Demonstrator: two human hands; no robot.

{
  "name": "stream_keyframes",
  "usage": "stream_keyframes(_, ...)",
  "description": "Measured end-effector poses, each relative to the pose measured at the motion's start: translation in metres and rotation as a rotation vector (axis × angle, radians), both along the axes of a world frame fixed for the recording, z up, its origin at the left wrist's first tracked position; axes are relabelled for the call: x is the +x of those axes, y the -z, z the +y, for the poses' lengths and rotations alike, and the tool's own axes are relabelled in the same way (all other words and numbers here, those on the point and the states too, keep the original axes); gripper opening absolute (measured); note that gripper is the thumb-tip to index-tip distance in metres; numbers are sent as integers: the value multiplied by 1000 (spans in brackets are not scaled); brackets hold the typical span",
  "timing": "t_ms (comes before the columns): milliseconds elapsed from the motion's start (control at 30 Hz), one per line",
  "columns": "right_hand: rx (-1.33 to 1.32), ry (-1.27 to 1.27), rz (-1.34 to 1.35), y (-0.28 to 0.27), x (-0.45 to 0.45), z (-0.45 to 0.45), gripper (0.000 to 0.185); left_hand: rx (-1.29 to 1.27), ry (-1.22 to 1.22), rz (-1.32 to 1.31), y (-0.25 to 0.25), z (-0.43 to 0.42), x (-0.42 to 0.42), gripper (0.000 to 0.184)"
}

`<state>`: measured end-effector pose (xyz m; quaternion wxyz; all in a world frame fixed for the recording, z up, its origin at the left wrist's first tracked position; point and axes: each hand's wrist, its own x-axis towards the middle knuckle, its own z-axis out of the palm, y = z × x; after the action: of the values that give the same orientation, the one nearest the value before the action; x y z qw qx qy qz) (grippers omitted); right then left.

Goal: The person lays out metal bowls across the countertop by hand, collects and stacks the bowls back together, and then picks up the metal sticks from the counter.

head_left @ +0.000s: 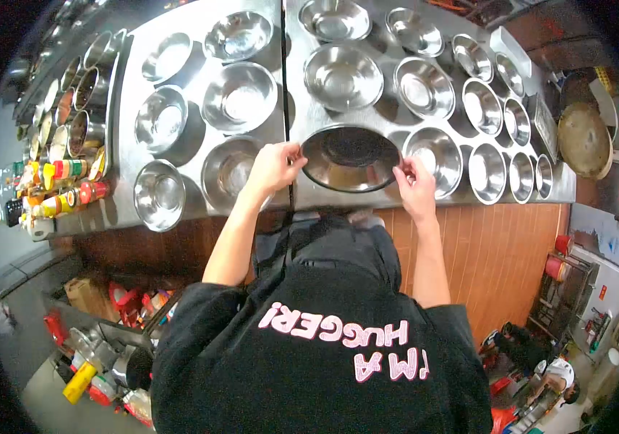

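Observation:
Both my hands hold one steel bowl [353,173] by opposite sides of its rim, at the front edge of the metal table. Much of its surface looks dark, and its lower part reflects light. My left hand [278,166] pinches the left rim, with fingers closed. On the other side, my right hand [416,184] has thumb and fingers closed at the right rim. A steel bowl [226,170] lies partly hidden behind my left hand. Close to my right hand is another steel bowl [436,148]. Whether the held bowl touches the table is unclear.
Several more steel bowls stand in rows over the metal table [197,148]. At the left are a rack of metal containers [82,130] and sauce bottles [63,170]. A large round pan [583,141] stands at the far right. Another person [559,380] appears at lower right.

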<state>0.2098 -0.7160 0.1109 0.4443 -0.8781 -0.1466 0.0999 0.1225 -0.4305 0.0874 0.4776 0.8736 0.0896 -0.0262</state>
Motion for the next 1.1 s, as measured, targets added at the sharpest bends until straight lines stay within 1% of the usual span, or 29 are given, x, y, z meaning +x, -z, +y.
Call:
stream_keyframes(33,-54,-46,-218,-14,-3,2,14,133,-19,-187,-10,0,-5,10)
stream_keyframes(67,77,-106,-325,-20,-5,-1,12,221,11,-187,-20,2,-11,8)
stream_keyframes(100,130,-166,-512,-27,-6,1,14,218,4,-372,-11,6,-15,9)
stream_keyframes(133,183,-227,-694,-36,-7,3,16,214,-3,-553,-15,5,-17,11)
stream_keyframes(167,194,-239,-700,-48,-10,5,16,351,-26,-622,-19,0,-22,13)
stream_keyframes(233,228,-298,-865,-73,-19,10,18,348,-118,-665,-27,-7,-30,12)
stream_keyframes(267,241,-308,-864,-82,-23,9,18,336,-170,-712,-34,-12,-31,10)
stream_keyframes(300,241,-381,-854,-91,-25,8,20,351,-181,-713,-31,-15,-32,10)
stream_keyframes(367,237,-505,-829,-94,-32,5,24,362,-319,-808,-17,-18,-32,7)
stream_keyframes(400,265,-544,-846,-97,-37,9,24,381,-391,-834,-19,-24,-30,7)
stream_keyframes(467,273,-613,-900,-94,-43,11,22,393,-437,-802,-22,-34,-33,11)
stream_keyframes(500,283,-607,-901,-95,-40,10,22,380,-432,-788,-21,-36,-36,15)
stream_keyframes(533,312,-598,-872,-96,-34,10,22,387,-426,-789,-20,-35,-39,15)
stream_keyframes(567,341,-590,-844,-96,-28,10,21,279,-367,-662,-18,-31,-43,17)
stream_keyframes(600,383,-563,-720,-91,-19,7,24,173,-309,-533,-19,-27,-46,19)
stream_keyframes(633,383,-473,-653,-76,-11,5,28,127,-291,-551,-24,-24,-47,23)
stream_keyframes(667,381,-384,-582,-60,-4,2,32,170,-249,-544,-14,-16,-47,21)
stream_keyframes(733,323,-243,-420,-45,13,0,35,60,-211,-61,-48,-15,-44,13)
stream_keyframes(767,343,-194,-299,-33,19,-1,34,69,-151,-153,-46,-12,-41,15)
stream_keyframes(800,392,-120,-290,-10,27,1,28,73,-153,-152,-57,-14,-37,15)
stream_keyframes(867,597,-27,240,16,32,1,24,-227,-103,25,-94,-25,-24,17)
stream_keyframes(900,576,-51,340,30,35,0,24,-325,-98,68,-102,-32,-18,21)
stream_keyframes(933,552,-76,444,35,35,-1,24,-369,-96,125,-113,-43,-8,20)
stream_keyframes(967,507,-111,637,39,35,-4,25,-353,-121,196,-126,-57,0,21)
stream_keyframes(1000,504,-112,643,44,34,-5,25,-338,-148,266,-141,-72,10,21)
stream_keyframes(1067,398,-249,853,66,29,-6,26,-292,-148,305,-152,-91,34,25)
stream_keyframes(1100,577,-180,947,78,17,-4,29,-177,-130,272,-156,-99,48,29)
